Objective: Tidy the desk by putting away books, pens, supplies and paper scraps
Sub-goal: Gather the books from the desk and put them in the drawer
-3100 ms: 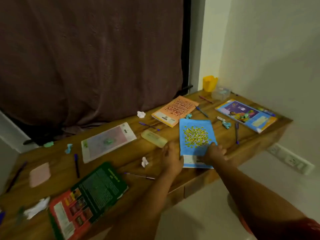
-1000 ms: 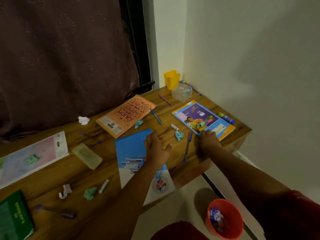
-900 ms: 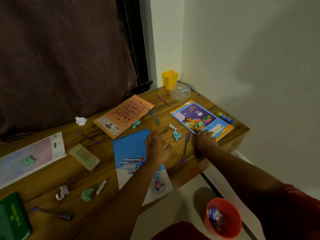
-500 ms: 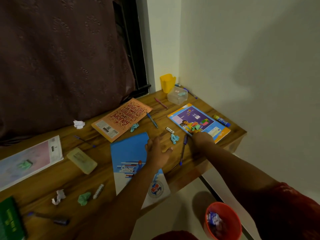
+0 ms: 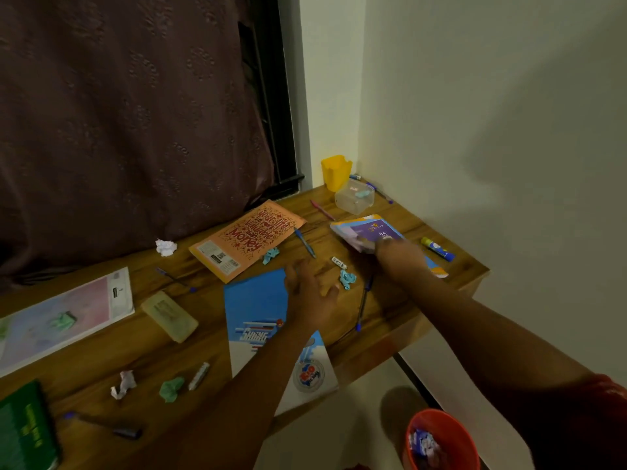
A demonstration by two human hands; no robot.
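While left hand [image 5: 310, 296] rests on blue bk [image 5: 258, 310]; right hand [image 5: 398, 254] grips purple bk [image 5: 369, 230]

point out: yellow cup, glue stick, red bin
yellow cup [image 5: 336, 172], head view, on its front wall.
glue stick [image 5: 437, 248], head view, mid-barrel.
red bin [image 5: 454, 432], head view, on its inner wall at the far side.

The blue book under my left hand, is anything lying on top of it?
Nothing but the left hand rests on the blue book. The crumpled blue scrap and the blue pen lie beside it on the desk.
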